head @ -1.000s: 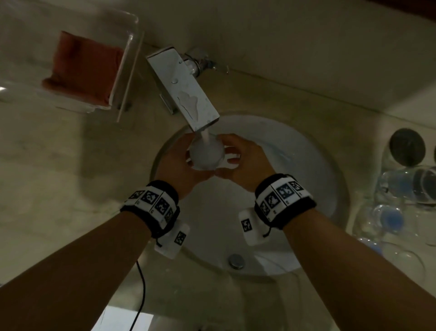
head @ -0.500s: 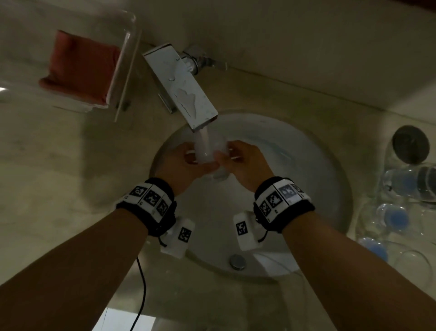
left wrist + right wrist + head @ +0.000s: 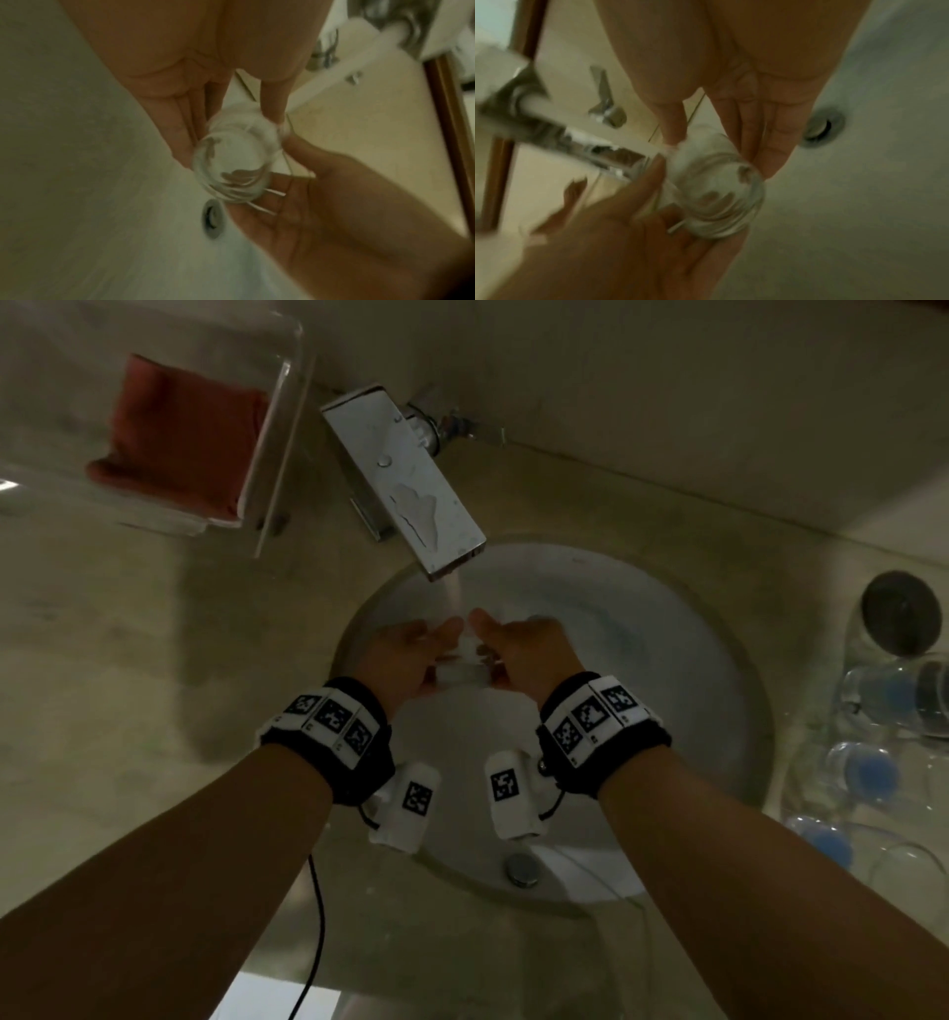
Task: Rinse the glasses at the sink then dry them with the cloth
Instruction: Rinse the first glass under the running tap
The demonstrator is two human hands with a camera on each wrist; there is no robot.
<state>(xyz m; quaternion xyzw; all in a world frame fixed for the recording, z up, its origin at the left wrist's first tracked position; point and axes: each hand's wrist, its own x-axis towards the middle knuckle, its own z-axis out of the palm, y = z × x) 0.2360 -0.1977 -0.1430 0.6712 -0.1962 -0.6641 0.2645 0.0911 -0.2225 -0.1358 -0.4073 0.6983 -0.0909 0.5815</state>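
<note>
On my far left, the red cloth (image 3: 179, 439) lay folded in a clear tray (image 3: 287, 428). Water ran from the tap (image 3: 411, 490) into the sink (image 3: 667, 670). Under the stream I had the left hand (image 3: 405, 654) pinching the glass (image 3: 462, 671) between thumb and fingers, and the right hand (image 3: 529, 654) pinching it from the opposite side. At the right, more glasses (image 3: 868, 762) sat beside the basin.

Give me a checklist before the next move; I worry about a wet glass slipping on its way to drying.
1. Glass held by both left hand and right hand: ok.
2. Glass over the sink: ok.
3. Water from the faucet reaches the glass: ok.
4. Red cloth ready in the clear tray: ok.
5. Rinse complete: cannot tell.
</note>
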